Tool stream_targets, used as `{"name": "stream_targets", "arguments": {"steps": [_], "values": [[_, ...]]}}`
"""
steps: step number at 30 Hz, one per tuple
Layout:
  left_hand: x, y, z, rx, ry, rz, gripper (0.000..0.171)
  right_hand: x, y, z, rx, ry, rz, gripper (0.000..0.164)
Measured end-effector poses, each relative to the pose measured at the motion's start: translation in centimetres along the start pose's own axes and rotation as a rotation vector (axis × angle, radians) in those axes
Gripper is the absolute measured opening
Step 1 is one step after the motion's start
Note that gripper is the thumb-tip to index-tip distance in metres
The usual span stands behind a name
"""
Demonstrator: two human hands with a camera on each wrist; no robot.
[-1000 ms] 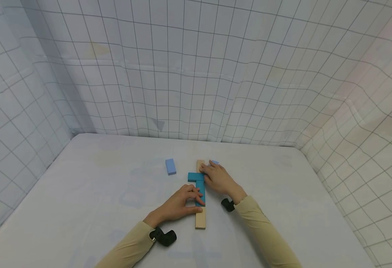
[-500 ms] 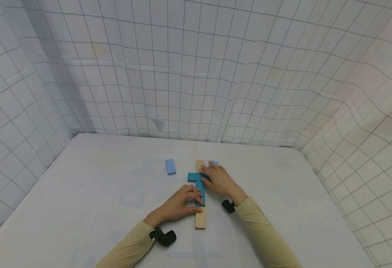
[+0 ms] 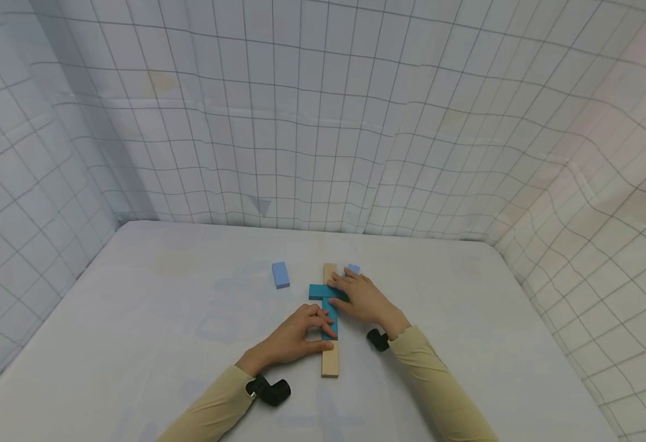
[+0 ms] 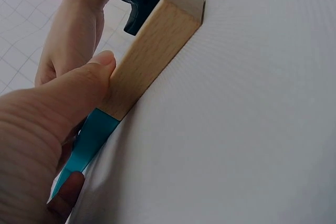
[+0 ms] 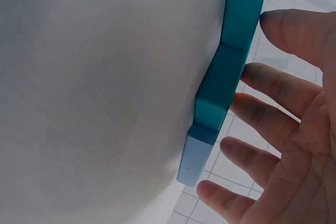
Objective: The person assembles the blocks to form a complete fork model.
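Flat blocks lie joined in a line on the white table. Nearest is a natural wood block (image 3: pixel 330 363), met end-on by a teal block (image 3: pixel 329 307). A second teal block (image 3: pixel 317 292) lies crosswise past it, with another wood block (image 3: pixel 330 269) beyond. My left hand (image 3: pixel 295 334) rests its thumb on the near wood block and its bent fingers on the lengthwise teal block. My right hand (image 3: pixel 367 299) spreads over the crosswise teal block's right end, partly hiding it, thumb (image 5: pixel 294 32) by the teal join and fingertips along the tops.
One light blue block (image 3: pixel 281 275) lies left of the line. Another light blue block (image 3: pixel 354 268) sits just beyond my right fingers, partly hidden. White grid-patterned sheets (image 3: pixel 323 123) surround the table (image 3: pixel 162 319) at the back and sides.
My right hand's thumb and fingers have shifted slightly left over the crosswise teal block. The left hand and the blocks look unmoved.
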State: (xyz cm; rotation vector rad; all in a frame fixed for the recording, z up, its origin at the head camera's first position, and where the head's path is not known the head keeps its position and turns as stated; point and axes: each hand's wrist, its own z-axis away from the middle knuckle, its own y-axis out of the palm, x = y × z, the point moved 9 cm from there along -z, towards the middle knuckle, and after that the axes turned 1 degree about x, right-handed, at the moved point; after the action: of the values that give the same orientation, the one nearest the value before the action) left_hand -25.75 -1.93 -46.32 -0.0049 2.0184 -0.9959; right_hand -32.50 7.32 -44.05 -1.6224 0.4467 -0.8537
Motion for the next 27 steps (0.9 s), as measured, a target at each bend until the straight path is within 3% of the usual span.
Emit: {"name": "stream_targets", "arguments": {"steps": [27], "values": [[0.04,0.00,0.00,-0.026,0.039,-0.003,0.014,0.20,-0.25,0.01,-0.037,-0.038,-0.032,0.049]]}}
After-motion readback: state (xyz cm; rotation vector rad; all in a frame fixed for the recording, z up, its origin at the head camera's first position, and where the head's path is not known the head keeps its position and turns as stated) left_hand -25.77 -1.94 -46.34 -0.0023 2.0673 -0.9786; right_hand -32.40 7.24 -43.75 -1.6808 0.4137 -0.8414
